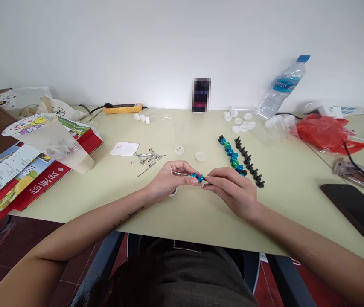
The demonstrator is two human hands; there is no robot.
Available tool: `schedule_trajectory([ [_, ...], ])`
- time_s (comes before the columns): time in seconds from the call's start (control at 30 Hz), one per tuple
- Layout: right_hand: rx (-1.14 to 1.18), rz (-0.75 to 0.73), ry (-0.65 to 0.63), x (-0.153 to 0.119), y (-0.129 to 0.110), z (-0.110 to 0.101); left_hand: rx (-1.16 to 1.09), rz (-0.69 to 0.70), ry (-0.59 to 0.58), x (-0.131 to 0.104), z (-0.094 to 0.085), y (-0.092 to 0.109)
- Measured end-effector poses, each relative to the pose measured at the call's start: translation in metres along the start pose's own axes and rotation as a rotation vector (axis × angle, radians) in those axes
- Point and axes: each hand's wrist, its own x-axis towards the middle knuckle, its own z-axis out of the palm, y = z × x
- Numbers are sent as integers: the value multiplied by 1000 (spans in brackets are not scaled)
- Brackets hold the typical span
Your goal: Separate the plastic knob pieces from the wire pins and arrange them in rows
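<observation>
Near the middle of the table, my left hand (pixel 173 177) pinches a small blue part (pixel 196 178), and a thin metal pin sticks out to the left between its fingers. My right hand (pixel 233 189) is closed at the right side of the blue part, its fingertips on a small dark piece. Behind my right hand lie a row of blue and green parts (pixel 229 152) and a row of black parts (pixel 248 161). A pile of thin metal pins (pixel 149 158) is left of my hands. Round white caps (pixel 200 156) lie just beyond them.
At the left stand a plastic cup (pixel 69 149) and red printed packaging (pixel 45 183). A yellow power strip (pixel 122 108), a phone (pixel 201 96) and a tilted water bottle (pixel 286 85) are along the wall. At the right are a red bag (pixel 324 132) and a black phone (pixel 354 213).
</observation>
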Motion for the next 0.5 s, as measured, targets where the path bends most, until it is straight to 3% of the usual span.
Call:
schedule_trajectory([
  [0.5,48,48,-18,-3,0,2,38,0,-1,1,-2,0],
])
